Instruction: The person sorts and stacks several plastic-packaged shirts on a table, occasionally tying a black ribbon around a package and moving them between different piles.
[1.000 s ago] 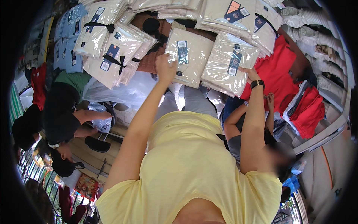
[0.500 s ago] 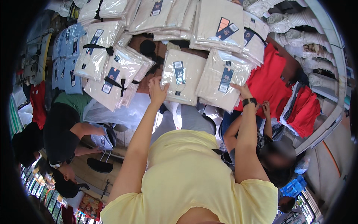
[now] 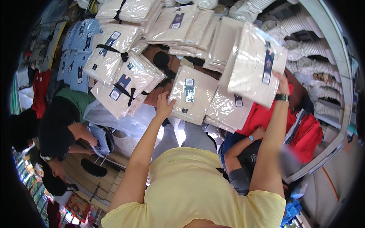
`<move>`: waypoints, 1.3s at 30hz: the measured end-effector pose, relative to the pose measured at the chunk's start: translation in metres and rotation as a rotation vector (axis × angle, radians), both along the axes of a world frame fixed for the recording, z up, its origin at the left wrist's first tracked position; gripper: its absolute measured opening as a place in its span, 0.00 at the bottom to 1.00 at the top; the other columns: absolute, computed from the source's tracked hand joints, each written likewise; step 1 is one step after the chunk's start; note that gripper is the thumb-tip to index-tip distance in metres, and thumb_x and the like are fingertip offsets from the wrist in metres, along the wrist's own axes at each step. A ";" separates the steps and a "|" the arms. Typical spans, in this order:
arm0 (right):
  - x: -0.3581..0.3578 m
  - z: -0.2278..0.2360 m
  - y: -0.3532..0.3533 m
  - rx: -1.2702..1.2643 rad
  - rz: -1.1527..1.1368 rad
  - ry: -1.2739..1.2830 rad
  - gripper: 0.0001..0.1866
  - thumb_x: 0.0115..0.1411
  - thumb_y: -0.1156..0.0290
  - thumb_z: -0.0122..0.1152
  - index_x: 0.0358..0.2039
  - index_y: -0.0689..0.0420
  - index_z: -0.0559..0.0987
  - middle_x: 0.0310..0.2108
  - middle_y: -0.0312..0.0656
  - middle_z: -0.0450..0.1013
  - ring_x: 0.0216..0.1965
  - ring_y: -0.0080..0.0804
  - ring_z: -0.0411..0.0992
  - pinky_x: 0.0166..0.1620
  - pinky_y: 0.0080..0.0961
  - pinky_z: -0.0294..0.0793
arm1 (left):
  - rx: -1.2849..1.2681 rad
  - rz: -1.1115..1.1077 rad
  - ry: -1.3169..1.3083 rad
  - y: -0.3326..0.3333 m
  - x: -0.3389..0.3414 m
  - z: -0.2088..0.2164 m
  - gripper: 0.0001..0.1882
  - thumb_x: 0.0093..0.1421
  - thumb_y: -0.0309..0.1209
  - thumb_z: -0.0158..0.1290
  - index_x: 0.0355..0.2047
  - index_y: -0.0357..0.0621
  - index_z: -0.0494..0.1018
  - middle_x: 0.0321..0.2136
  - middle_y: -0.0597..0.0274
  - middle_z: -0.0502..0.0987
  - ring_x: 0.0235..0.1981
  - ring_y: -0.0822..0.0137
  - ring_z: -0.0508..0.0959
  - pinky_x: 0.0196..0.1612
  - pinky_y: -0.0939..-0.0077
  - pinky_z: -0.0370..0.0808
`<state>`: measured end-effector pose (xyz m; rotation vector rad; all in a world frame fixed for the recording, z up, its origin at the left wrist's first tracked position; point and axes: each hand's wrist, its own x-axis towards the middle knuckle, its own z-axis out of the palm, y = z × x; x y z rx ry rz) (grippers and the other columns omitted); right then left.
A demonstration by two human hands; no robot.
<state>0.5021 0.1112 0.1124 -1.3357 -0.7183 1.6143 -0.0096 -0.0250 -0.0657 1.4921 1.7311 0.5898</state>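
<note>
My right hand [image 3: 282,84] grips the lower right edge of a cream folded garment in a clear plastic bag [image 3: 251,64]. This bagged garment, with a dark tag, is raised and tilted above the stacks at the right. Beneath it lies another bagged cream garment [image 3: 226,110], partly covered. My left hand [image 3: 164,106] rests against the left edge of a bagged cream garment [image 3: 201,91] in the middle, thumb and fingers apart.
Bundles of bagged cream garments tied with black bands [image 3: 123,85] stand at the left. Light blue bagged garments [image 3: 78,68] lie beyond them. Red garments [image 3: 304,136] are at the right, beside a crouching person [image 3: 247,163]. Another person [image 3: 61,121] bends at the left.
My right hand has lifted a bagged cream garment off the right stack and carried it up and to the right. My left hand stays by the middle stack.
</note>
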 end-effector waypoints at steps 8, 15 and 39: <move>0.032 -0.049 0.122 -0.203 0.026 -0.320 0.20 0.50 0.73 0.65 0.44 0.65 0.74 0.41 0.44 0.75 0.41 0.35 0.74 0.47 0.31 0.73 | 0.160 0.093 -0.274 0.056 0.027 0.043 0.21 0.56 0.31 0.57 0.50 0.40 0.67 0.44 0.51 0.68 0.43 0.58 0.73 0.45 0.68 0.71; 0.027 -0.091 0.132 -0.221 -0.101 -0.475 0.25 0.48 0.69 0.69 0.44 0.68 0.74 0.40 0.46 0.75 0.43 0.35 0.73 0.48 0.31 0.71 | 0.067 0.163 -0.203 0.081 0.027 0.043 0.20 0.56 0.31 0.57 0.48 0.40 0.68 0.43 0.52 0.69 0.42 0.59 0.74 0.45 0.69 0.71; -0.335 -0.085 0.126 0.547 0.467 -1.429 0.21 0.51 0.67 0.56 0.44 0.65 0.72 0.44 0.57 0.69 0.53 0.54 0.60 0.54 0.45 0.62 | -0.330 1.077 -0.787 0.277 0.033 0.034 0.44 0.47 0.50 0.64 0.54 0.35 0.58 0.46 0.52 0.66 0.35 0.62 0.72 0.37 0.70 0.71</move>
